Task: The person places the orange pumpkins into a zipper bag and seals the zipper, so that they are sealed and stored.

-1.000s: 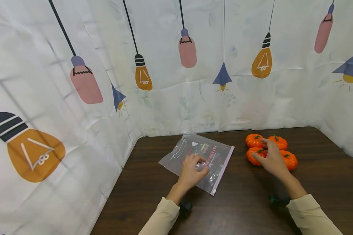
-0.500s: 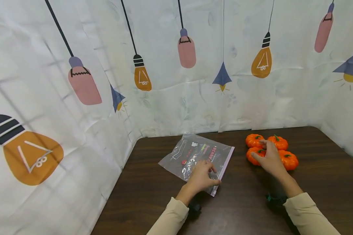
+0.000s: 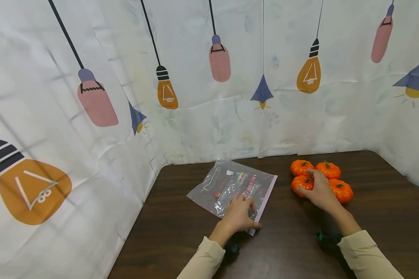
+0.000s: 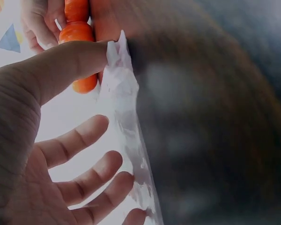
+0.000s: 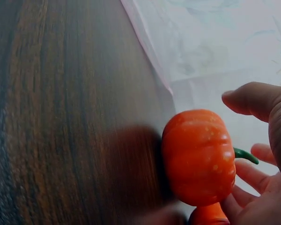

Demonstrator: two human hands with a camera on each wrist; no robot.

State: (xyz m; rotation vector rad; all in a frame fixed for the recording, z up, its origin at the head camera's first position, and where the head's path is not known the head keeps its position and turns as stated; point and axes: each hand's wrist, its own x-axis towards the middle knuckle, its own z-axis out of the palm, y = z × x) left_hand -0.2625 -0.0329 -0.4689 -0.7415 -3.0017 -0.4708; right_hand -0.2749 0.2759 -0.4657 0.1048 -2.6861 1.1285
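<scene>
Spreading over the clear zip bag (image 3: 227,182), left hand (image 3: 238,217) has its fingers (image 4: 91,173) bent and apart. Thumb tip sits at the near end of the zip strip (image 3: 268,195); can't tell how firmly it touches. Bag lies flat on the dark wood counter (image 3: 283,248), printed part beyond the fingers. Right hand (image 3: 319,192) is over the orange pumpkin cluster: thumb at the front-left pumpkin (image 3: 300,182), other fingers towards the back-left pumpkin (image 3: 300,167). Those are spread and loosely bent; right wrist view shows thumb clear of one pumpkin, stem side facing the palm. Contact of the other fingertips: can't tell. Back-right pumpkin (image 3: 328,170) lies beyond that hand, front-right pumpkin (image 3: 341,191) just right of it.
</scene>
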